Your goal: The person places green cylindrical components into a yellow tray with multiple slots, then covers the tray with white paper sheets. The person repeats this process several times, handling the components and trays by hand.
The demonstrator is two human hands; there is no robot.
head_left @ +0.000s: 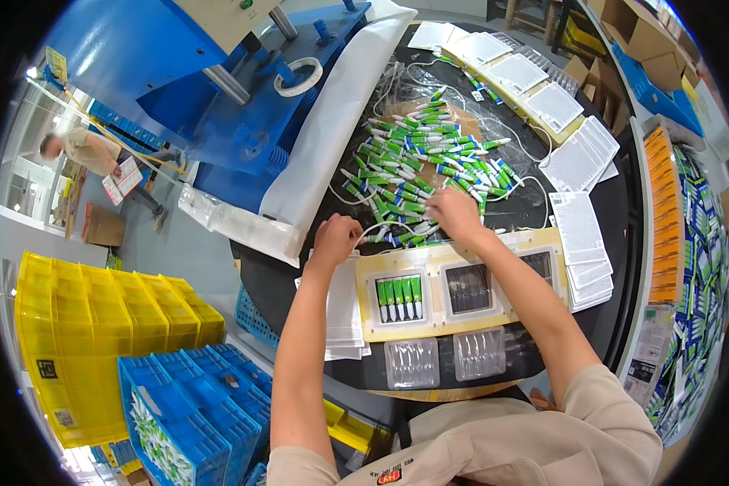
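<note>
A heap of small green, white and blue tubes point(417, 150) lies on the black round table. My right hand point(455, 212) is at the heap's near edge, fingers curled down among the tubes; what they grip is hidden. To its left, my left hand point(338, 239) is closed in a pinch beside the nearest tubes, and its contents are not clear. Just below both hands sits a pale yellow frame point(429, 328) with clear plastic windows. In its left window, a blister tray point(399, 300) holds several tubes side by side; its middle window point(468, 289) shows no tubes.
Two clear blister trays point(413, 364) lie at the near edge. White cards point(583, 235) are stacked right; others point(344, 312) lie left. A second frame point(535, 93) with cards stands beyond. Blue machinery point(211, 121) is left, above yellow crates point(97, 340) and blue crates point(194, 413). A person point(97, 154) walks at far left.
</note>
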